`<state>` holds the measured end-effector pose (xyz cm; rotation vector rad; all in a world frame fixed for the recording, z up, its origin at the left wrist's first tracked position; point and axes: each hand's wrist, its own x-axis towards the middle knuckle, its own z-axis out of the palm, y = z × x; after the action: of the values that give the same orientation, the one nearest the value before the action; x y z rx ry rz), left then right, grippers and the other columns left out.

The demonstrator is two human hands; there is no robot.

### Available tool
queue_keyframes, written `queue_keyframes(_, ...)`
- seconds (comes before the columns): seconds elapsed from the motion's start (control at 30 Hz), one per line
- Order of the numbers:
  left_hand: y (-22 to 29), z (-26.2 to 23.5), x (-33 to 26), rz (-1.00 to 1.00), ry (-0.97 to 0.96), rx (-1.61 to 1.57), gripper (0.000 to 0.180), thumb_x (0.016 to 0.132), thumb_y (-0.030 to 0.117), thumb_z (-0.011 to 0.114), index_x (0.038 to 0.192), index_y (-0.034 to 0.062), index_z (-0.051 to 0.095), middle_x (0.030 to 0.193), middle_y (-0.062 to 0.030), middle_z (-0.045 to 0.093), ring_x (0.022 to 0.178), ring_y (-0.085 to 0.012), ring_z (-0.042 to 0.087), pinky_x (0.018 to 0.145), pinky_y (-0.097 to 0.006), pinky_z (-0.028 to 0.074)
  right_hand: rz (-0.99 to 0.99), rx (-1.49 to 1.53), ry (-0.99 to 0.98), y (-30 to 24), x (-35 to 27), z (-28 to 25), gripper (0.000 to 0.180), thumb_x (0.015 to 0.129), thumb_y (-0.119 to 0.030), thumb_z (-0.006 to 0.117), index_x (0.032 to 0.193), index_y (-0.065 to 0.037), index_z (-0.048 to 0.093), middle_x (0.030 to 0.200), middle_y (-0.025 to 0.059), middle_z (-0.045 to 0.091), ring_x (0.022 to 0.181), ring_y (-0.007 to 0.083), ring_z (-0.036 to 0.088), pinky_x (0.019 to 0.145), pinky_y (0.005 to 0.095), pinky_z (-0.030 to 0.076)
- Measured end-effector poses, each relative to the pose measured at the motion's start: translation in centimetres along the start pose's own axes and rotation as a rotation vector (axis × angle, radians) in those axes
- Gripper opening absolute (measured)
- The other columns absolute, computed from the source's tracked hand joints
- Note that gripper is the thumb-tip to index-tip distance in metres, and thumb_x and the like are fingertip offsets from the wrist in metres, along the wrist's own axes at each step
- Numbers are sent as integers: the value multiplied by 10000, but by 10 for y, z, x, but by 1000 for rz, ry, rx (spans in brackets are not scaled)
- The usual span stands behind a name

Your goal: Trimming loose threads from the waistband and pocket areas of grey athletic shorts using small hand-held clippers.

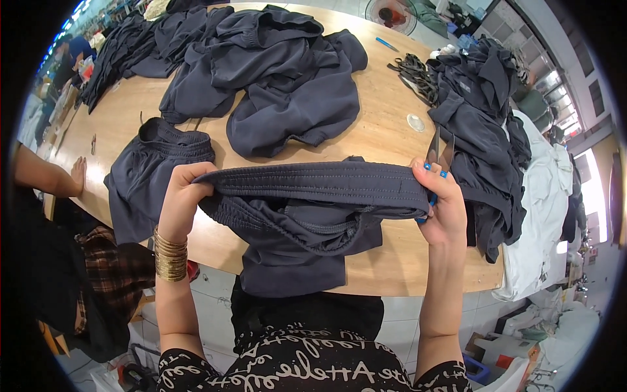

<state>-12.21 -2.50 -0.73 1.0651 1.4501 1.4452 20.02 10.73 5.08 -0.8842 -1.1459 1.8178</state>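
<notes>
A pair of dark grey shorts (320, 181) with a stitched elastic waistband is stretched sideways between my hands, over the table's near edge. My left hand (177, 199) grips one end of the waistband, and gold bangles circle that wrist. At the other end, my right hand (445, 206) pinches the waistband. It also holds thread snips (439, 151) with blue handles, blades pointing up and away. Below the waistband the legs of the shorts hang down toward my lap.
More dark shorts (153, 160) lie at left on the wooden table (392, 274), with a heap of dark garments (274, 85) behind. Dark clothes (480, 130) and a white sheet (539, 196) fill the right side. Another person's hand (80, 176) rests at the left edge.
</notes>
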Motion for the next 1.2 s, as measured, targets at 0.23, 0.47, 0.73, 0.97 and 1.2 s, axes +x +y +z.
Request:
queue_keyframes(0.23, 3, -1, -7, 23, 22, -9, 251, 645, -74, 431, 808, -52, 622, 748, -8, 606, 712, -67, 544, 672, -177, 417, 21, 31, -54, 3, -3, 4, 84, 828, -115, 648, 801, -43, 614, 632, -32, 532, 410, -6, 320, 368, 169, 203)
queue_keyframes(0.47, 13, 43, -15, 47, -149, 21, 120, 665, -46, 464, 720, -47, 570, 718, -7, 562, 705, -68, 509, 655, -191, 388, -159, -797, -308, 3, 8, 33, 351, 774, -163, 724, 1069, 2, 630, 868, 37, 647, 820, 96, 575, 759, 237, 437)
queue_keyframes(0.73, 7, 60, -6, 175, -154, 48, 292, 703, -86, 480, 961, -9, 593, 896, -27, 625, 854, -83, 573, 769, -239, 450, -153, -640, -457, 28, 20, 47, 257, 730, -167, 762, 862, -1, 618, 694, -23, 585, 590, 99, 516, 548, 249, 400)
queue_keyframes(0.97, 6, 35, -8, 108, -177, 61, 313, 710, -58, 456, 972, -67, 628, 904, -34, 653, 870, -97, 587, 827, -219, 447, -37, 191, -36, -7, 10, -1, 66, 834, -110, 629, 841, -57, 591, 637, -29, 564, 364, 26, 346, 335, 180, 240)
queue_keyframes(1.2, 14, 36, -9, 9, -132, -181, 222, 708, -40, 455, 824, -62, 643, 790, -18, 640, 711, -75, 558, 716, -193, 439, -37, 305, -80, -7, 5, -35, 141, 903, -122, 531, 782, -62, 569, 609, -5, 566, 352, 41, 339, 323, 187, 250)
